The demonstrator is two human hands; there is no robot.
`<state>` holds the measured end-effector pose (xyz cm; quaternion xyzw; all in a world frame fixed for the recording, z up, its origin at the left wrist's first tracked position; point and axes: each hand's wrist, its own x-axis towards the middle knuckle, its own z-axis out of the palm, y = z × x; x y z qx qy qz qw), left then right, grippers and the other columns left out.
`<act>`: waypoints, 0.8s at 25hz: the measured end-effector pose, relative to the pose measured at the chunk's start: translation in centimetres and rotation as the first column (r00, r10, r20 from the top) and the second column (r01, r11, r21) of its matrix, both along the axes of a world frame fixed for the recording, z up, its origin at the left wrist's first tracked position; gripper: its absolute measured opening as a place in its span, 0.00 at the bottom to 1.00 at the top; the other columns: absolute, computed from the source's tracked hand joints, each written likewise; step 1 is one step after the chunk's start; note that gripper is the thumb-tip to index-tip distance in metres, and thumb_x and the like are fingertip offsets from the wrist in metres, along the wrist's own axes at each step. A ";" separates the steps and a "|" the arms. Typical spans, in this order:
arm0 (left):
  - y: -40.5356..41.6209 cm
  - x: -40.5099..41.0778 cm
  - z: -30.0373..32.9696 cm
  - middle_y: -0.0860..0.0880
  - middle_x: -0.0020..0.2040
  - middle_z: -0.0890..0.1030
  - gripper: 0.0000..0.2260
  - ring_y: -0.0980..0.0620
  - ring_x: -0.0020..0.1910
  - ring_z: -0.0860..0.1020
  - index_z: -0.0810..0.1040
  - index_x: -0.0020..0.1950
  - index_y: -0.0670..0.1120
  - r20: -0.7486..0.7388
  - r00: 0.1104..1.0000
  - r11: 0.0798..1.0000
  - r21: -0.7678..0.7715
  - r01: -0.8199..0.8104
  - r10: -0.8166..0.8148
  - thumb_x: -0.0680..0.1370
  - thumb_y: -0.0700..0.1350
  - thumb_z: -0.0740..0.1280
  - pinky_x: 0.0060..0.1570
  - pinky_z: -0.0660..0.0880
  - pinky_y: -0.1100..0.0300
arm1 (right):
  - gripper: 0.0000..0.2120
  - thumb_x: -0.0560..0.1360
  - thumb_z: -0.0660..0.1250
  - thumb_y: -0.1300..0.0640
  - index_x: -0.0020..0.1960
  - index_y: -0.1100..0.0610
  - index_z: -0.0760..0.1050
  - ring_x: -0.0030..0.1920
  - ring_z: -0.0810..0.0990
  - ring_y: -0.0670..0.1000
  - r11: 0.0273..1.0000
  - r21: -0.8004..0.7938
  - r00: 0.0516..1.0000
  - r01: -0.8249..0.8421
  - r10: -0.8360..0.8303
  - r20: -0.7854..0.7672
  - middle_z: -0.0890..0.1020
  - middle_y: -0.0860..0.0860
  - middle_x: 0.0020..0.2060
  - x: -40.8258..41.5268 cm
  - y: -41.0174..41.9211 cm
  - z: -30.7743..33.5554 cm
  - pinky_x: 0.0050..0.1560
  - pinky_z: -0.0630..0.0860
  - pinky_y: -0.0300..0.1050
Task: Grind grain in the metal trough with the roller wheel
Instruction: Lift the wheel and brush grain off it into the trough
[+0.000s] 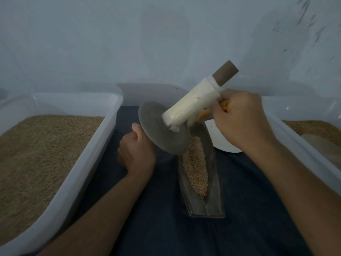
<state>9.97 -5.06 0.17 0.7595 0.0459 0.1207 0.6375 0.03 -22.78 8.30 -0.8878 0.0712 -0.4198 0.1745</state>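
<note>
In the middle of the frame the grey metal roller wheel (pixel 162 130) is tilted, its disc over the far end of the long metal trough (pixel 212 182), which lies on dark blue cloth (pixel 249 200) and holds pale crushed grain (pixel 196 169). The right hand (pixel 238 119) curls around the wheel's cream-wrapped handle (pixel 191 104). The left hand (pixel 137 152), fingers curled, grips behind the disc; what it holds is hidden. White plastic tubs of grain sit at the left (pixel 77 163) and right (pixel 295 137) edges.

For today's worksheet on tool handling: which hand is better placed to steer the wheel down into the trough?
Right hand: it grips the roller wheel's wrapped handle above the trough; the left hand sits behind the disc.
</note>
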 end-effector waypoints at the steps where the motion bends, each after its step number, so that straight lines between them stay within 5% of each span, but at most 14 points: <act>1: 0.0 0.0 0.1 0.50 0.26 0.71 0.29 0.49 0.29 0.68 0.66 0.25 0.48 0.001 1.000 1.000 -0.003 0.000 0.000 0.87 0.52 0.56 0.39 0.66 0.51 | 0.21 0.82 0.66 0.59 0.31 0.52 0.67 0.26 0.72 0.45 1.000 0.028 0.999 -0.013 0.014 -0.040 0.71 0.46 0.25 0.6 0.3 -0.2 0.28 0.64 0.35; 5: -0.1 0.0 0.2 0.49 0.27 0.73 0.29 0.49 0.30 0.70 0.67 0.25 0.47 0.014 1.000 1.000 0.025 0.009 -0.010 0.87 0.53 0.55 0.39 0.68 0.51 | 0.23 0.84 0.63 0.53 0.31 0.53 0.67 0.27 0.72 0.51 0.997 0.038 0.967 -0.066 0.074 -0.246 0.71 0.50 0.25 0.6 0.5 -1.5 0.29 0.64 0.38; 9: 0.0 0.3 -0.1 0.48 0.28 0.73 0.29 0.49 0.30 0.71 0.68 0.26 0.47 0.020 1.000 0.999 0.039 0.014 -0.015 0.87 0.54 0.55 0.40 0.68 0.50 | 0.22 0.81 0.65 0.51 0.30 0.56 0.73 0.28 0.75 0.50 0.999 0.030 0.988 -0.042 0.046 -0.150 0.72 0.51 0.22 -1.4 -0.3 -0.2 0.28 0.69 0.33; 12: 0.0 0.2 -0.1 0.48 0.27 0.73 0.28 0.48 0.31 0.71 0.68 0.26 0.47 0.020 1.000 0.999 0.035 0.018 -0.019 0.87 0.52 0.55 0.39 0.67 0.51 | 0.22 0.80 0.67 0.57 0.29 0.50 0.67 0.24 0.71 0.46 0.997 0.070 1.000 -0.007 0.008 -0.015 0.70 0.46 0.21 -0.6 -0.1 0.6 0.26 0.66 0.32; 15: 0.1 0.2 -0.1 0.48 0.27 0.72 0.27 0.48 0.30 0.70 0.67 0.26 0.47 0.013 1.000 0.999 0.034 0.014 -0.015 0.86 0.49 0.58 0.38 0.66 0.52 | 0.24 0.83 0.66 0.58 0.30 0.49 0.64 0.25 0.68 0.44 0.999 0.052 0.992 -0.003 0.010 -0.124 0.68 0.44 0.24 0.7 0.9 -0.2 0.28 0.63 0.33; 20: -0.1 0.1 0.2 0.48 0.28 0.74 0.27 0.50 0.30 0.71 0.70 0.28 0.46 -0.002 1.000 0.999 0.040 0.005 -0.005 0.87 0.52 0.56 0.41 0.69 0.50 | 0.23 0.82 0.64 0.50 0.30 0.56 0.72 0.25 0.74 0.52 0.999 0.048 0.969 -0.022 0.033 -0.243 0.72 0.51 0.23 -1.2 0.4 -0.6 0.25 0.68 0.41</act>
